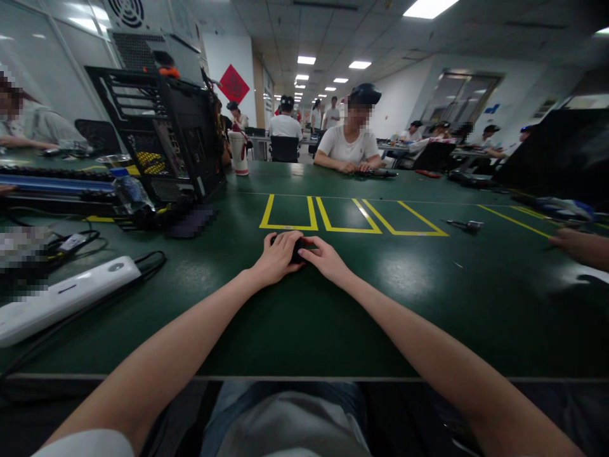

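Both my hands meet on the green table (333, 317), just in front of the yellow taped boxes (352, 216). My left hand (278, 257) is curled, fingers closed over a small black object (299, 249). My right hand (323, 257) grips the same black object from the right, its fingers pinched on it. Most of the object is hidden by my fingers, so I cannot make out what it is.
A black open computer case (162, 133) stands at the back left, with a white power strip (61, 298) and cables nearer me. A screwdriver (464, 224) lies at the right. Another person's hand (578, 244) rests at the far right edge. A person (349, 143) sits across the table.
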`<state>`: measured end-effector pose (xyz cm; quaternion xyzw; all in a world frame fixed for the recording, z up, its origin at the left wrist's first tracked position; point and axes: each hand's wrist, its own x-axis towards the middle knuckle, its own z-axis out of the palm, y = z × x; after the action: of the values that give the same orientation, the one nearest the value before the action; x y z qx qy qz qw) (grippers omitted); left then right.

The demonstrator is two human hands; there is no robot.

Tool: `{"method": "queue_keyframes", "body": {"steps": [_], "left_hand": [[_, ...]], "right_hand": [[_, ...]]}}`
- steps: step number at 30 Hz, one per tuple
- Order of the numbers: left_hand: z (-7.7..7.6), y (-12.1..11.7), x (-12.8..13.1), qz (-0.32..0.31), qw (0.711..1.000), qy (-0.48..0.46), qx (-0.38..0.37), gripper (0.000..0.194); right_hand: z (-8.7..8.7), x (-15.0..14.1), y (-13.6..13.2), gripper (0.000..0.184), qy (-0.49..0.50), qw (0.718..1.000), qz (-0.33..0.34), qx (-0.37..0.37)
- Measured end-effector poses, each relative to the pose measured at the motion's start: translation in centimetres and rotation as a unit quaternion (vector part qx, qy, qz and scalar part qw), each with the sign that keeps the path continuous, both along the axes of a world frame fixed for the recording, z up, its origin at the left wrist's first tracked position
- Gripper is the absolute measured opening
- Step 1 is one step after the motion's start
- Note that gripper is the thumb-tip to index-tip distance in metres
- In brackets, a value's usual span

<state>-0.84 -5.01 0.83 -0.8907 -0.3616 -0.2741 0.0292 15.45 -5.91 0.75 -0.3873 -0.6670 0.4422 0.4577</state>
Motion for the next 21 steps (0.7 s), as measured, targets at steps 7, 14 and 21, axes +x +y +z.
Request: {"method": "queue_keyframes", "body": {"steps": [7, 14, 21], "left_hand": [[0.19, -0.17, -0.06, -0.001, 1.000, 0.005, 0.001, 0.055], [0.22, -0.12, -0.01, -0.003, 1.000, 0.002, -0.004, 0.057], [0.21, -0.12, -0.12, -0.003, 1.000, 0.003, -0.007, 0.056]], "right_hand": [[-0.19, 0.08, -0.25, 0.026, 0.023, 0.999, 0.021, 0.036], [-0.04, 0.22, 0.20, 0.028, -0.015, 1.000, -0.006, 0.010], [0.00, 0.27, -0.38, 0.028, 0.015, 0.998, 0.038, 0.044]]}}
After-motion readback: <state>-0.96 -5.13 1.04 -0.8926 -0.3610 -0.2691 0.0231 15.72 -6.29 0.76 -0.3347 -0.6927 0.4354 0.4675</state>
